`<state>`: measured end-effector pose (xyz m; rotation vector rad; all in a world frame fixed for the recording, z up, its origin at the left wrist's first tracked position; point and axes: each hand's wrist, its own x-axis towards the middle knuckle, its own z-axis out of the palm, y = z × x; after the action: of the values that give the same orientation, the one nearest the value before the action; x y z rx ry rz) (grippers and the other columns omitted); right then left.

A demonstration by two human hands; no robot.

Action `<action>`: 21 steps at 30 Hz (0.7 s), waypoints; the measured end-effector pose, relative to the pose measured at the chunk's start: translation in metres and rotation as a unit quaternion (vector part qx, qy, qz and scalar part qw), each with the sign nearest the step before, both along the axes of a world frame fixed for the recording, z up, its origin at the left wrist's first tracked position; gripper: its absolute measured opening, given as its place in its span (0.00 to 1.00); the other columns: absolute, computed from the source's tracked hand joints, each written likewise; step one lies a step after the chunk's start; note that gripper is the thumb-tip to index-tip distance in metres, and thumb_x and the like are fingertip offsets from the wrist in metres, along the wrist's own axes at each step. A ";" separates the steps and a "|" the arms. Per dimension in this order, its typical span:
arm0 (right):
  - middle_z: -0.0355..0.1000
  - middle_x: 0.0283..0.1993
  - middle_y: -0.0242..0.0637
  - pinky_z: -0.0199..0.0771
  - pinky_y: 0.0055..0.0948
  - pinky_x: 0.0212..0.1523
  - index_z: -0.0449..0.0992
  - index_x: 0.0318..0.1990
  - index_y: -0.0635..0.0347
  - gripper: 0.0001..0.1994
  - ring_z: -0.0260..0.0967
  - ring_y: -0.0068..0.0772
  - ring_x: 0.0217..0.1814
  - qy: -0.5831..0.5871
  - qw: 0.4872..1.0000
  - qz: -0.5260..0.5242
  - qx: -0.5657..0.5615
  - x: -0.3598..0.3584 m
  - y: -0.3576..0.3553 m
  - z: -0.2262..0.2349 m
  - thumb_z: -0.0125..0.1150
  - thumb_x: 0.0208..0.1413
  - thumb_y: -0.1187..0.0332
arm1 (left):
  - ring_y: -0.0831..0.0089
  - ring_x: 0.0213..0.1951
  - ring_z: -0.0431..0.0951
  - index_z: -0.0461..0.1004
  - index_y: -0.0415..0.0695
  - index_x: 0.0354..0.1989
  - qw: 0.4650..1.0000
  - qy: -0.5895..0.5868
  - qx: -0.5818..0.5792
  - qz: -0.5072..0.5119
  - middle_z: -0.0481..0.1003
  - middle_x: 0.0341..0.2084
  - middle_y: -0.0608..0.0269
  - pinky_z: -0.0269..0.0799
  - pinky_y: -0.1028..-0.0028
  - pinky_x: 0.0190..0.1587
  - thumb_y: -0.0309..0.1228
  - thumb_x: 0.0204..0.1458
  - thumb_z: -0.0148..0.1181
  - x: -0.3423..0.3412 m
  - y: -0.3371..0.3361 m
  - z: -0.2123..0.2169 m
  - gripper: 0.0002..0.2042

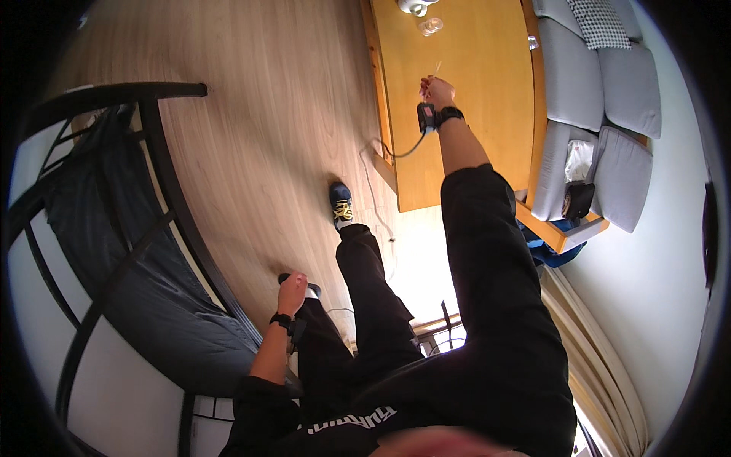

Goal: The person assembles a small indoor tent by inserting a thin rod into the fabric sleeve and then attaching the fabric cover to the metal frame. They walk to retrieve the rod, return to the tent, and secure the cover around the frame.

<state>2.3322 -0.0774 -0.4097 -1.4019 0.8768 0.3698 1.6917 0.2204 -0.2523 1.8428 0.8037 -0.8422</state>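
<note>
My right hand (439, 91) reaches out over the wooden table (487, 68). Its fingers are closed around a thin pale stick-like thing (438, 68), too small to name. A black strap and a small box-shaped device (427, 118) with a cable sit on that wrist. Farther along the tabletop lie a small clear container (430, 27) and a white rounded object (418, 6), cut off by the upper edge. My left hand (292, 292) hangs low by my leg, fingers curled in, with nothing visible in them. It also wears a black wrist strap (282, 321).
A grey sofa (571, 84) with cushions runs along the table's right side, bearing a white bag (579, 160) and a dark pouch (579, 200). On the left stands a black metal bed frame (156, 145) with dark cloth. A thin cable (371, 179) trails over the wood floor (259, 114).
</note>
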 end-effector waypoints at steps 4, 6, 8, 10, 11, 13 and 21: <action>0.77 0.36 0.50 0.75 0.34 0.27 0.75 0.49 0.69 0.09 0.76 0.42 0.31 0.041 0.970 -0.189 0.146 0.050 0.011 -0.031 0.53 0.66 0.78 | 0.49 0.38 0.84 0.79 0.38 0.44 0.999 0.034 -0.005 0.017 0.83 0.34 0.46 0.79 0.60 0.42 0.36 0.65 0.58 0.019 0.003 0.000 0.12; 0.75 0.41 0.46 0.78 0.40 0.39 0.75 0.49 0.68 0.10 0.76 0.44 0.46 -0.012 0.990 -0.078 0.114 0.066 0.012 -0.037 0.50 0.67 0.73 | 0.51 0.38 0.85 0.79 0.39 0.44 1.000 0.020 0.013 0.002 0.83 0.34 0.47 0.79 0.60 0.42 0.37 0.65 0.58 0.021 0.007 0.000 0.12; 0.74 0.50 0.43 0.79 0.38 0.44 0.72 0.49 0.65 0.08 0.76 0.44 0.51 -0.056 0.981 -0.107 0.149 0.077 0.011 -0.035 0.52 0.67 0.72 | 0.54 0.37 0.84 0.78 0.40 0.44 0.999 0.024 0.030 -0.005 0.83 0.34 0.49 0.78 0.61 0.41 0.38 0.66 0.58 0.022 0.013 -0.001 0.13; 0.75 0.50 0.43 0.81 0.42 0.47 0.70 0.51 0.63 0.09 0.76 0.44 0.51 -0.038 0.979 -0.165 0.115 0.080 0.013 -0.028 0.49 0.69 0.69 | 0.54 0.38 0.84 0.78 0.41 0.45 0.999 0.043 0.016 0.014 0.83 0.34 0.50 0.78 0.62 0.42 0.37 0.66 0.58 0.021 0.020 -0.004 0.11; 0.75 0.51 0.43 0.81 0.43 0.47 0.70 0.53 0.63 0.10 0.76 0.44 0.52 -0.010 0.982 -0.142 0.121 0.075 0.015 -0.022 0.49 0.70 0.69 | 0.54 0.39 0.84 0.78 0.41 0.45 0.999 0.038 0.015 0.026 0.83 0.34 0.50 0.78 0.62 0.42 0.36 0.66 0.58 0.020 0.023 -0.006 0.11; 0.77 0.53 0.44 0.81 0.44 0.47 0.70 0.58 0.62 0.13 0.77 0.45 0.53 -0.006 0.987 -0.104 0.126 0.053 0.027 -0.015 0.51 0.71 0.66 | 0.59 0.39 0.85 0.78 0.40 0.45 0.998 0.024 0.046 0.023 0.83 0.34 0.52 0.78 0.64 0.43 0.35 0.66 0.57 0.016 0.029 -0.012 0.11; 0.80 0.45 0.30 0.78 0.32 0.38 0.77 0.52 0.54 0.12 0.77 0.29 0.43 0.079 0.946 0.224 0.220 -0.150 0.113 -0.004 0.54 0.71 0.60 | 0.53 0.44 0.84 0.79 0.39 0.44 0.972 -0.005 -0.019 0.236 0.84 0.38 0.50 0.78 0.61 0.47 0.36 0.64 0.59 -0.031 0.046 -0.026 0.12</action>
<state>2.1820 0.0352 -0.4133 -1.1483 0.5447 0.9767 1.6610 0.2660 -0.2787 1.5265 1.1522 -0.5367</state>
